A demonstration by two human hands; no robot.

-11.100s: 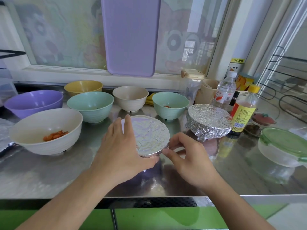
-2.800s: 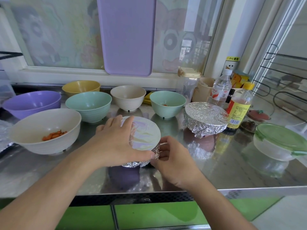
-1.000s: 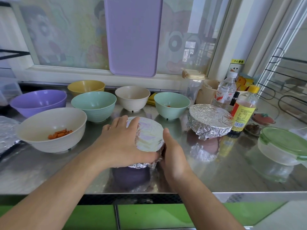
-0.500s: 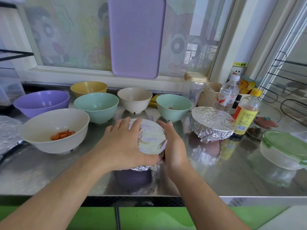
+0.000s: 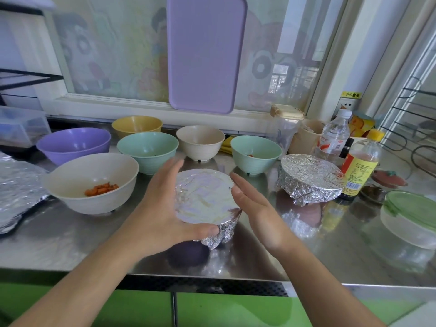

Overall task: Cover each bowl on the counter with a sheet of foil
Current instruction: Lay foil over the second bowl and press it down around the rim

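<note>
A small bowl wrapped in foil stands at the front middle of the steel counter. My left hand cups its left side, fingers straight and thumb lying along the front rim. My right hand is flat against its right side, fingers straight. A second foil-covered bowl sits to the right. Uncovered are a white bowl with carrot pieces, a purple bowl, a yellow bowl, a green bowl, a beige bowl and another green bowl.
Loose foil lies at the left edge. A sauce bottle and a water bottle stand at the back right. A glass container with a green lid is at the far right. A purple tray leans on the window.
My right hand stopped pinching the foil at the front rim and now lies flat along the bowl's right side. My left fingers have straightened and lifted off the top.
</note>
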